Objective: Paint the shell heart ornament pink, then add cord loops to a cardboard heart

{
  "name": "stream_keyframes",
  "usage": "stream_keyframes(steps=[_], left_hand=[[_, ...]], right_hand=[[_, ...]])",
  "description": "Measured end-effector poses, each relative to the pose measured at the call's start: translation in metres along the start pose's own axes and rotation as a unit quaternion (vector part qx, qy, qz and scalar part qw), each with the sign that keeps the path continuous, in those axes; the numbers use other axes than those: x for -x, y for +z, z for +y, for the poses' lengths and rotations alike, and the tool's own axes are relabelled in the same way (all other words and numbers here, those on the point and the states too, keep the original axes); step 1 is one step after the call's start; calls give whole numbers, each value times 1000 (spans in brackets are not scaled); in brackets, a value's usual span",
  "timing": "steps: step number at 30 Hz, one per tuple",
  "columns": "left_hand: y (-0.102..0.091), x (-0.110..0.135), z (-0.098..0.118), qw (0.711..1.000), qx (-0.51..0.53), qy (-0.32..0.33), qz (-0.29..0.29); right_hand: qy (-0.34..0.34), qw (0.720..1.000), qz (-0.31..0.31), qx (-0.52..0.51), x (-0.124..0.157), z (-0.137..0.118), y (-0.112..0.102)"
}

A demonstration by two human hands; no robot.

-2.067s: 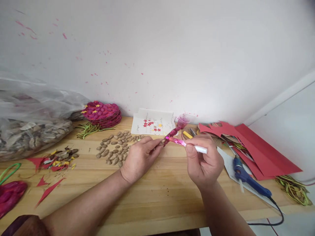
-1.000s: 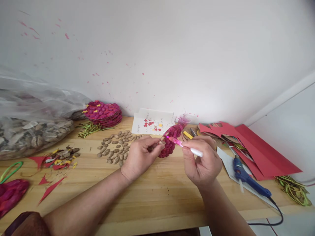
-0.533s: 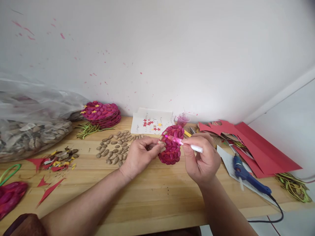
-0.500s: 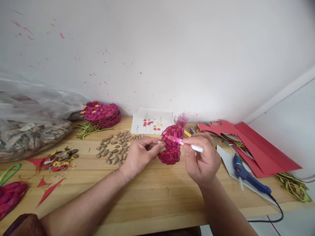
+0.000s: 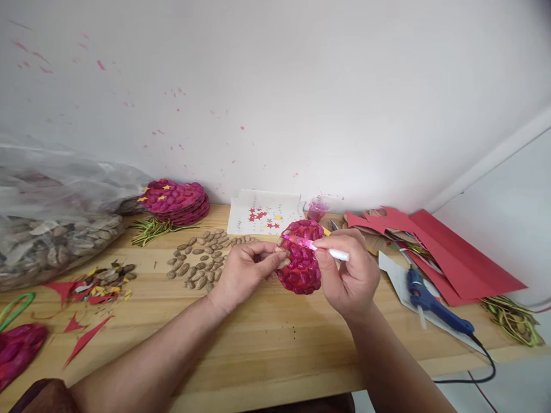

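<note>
Head view: from seven o'clock, the left hand (image 5: pixel 244 271) pinches the rim of a lumpy magenta disc (image 5: pixel 300 268), five o'clock of centre, its long axis seemingly twelve-to-six. From five, the right hand (image 5: pixel 350 275) grips a white-handled, pink-smeared brush (image 5: pixel 306 243) pointing between nine and ten.

Left hand (image 5: pixel 241 274): thumb-to-finger pinch | right hand (image 5: pixel 348 275): curled, pen-like grip | forearms (image 5: pixel 150 351): angled inward

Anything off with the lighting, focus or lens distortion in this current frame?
Head view: light soft and even, top right corner darkened; head view: plastic bag looks smeared toward the left edge; head view: lettering on the white paper unreadable, pink disc in the left hand fairly clear.
</note>
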State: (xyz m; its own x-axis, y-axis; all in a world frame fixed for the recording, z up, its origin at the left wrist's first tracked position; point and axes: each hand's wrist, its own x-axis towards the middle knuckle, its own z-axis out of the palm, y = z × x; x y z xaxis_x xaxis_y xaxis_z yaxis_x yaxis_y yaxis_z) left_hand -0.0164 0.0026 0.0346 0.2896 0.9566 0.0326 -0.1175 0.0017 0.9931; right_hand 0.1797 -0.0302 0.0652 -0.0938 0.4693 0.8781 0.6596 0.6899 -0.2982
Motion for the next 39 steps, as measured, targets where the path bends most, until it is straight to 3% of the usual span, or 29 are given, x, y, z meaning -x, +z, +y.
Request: stream_keyframes(steps=[7, 17, 25, 31, 39], left_hand=[[1, 0, 6, 999, 24, -25, 0], [0, -1, 1, 1000, 4, -9, 6], [0, -1, -3, 999, -26, 28, 6], [-1, -1, -5, 994, -73, 73, 16], [-3, -1, -12, 984, -137, 110, 34]], right_hand=[[12, 1000, 15, -2, -1, 2, 1], [18, 1000, 18, -13, 0, 3, 1], [24, 999, 32, -2, -2, 3, 0], [-9, 1000, -2, 15, 0, 0, -2], [-25, 999, 10, 30, -3, -5, -3]])
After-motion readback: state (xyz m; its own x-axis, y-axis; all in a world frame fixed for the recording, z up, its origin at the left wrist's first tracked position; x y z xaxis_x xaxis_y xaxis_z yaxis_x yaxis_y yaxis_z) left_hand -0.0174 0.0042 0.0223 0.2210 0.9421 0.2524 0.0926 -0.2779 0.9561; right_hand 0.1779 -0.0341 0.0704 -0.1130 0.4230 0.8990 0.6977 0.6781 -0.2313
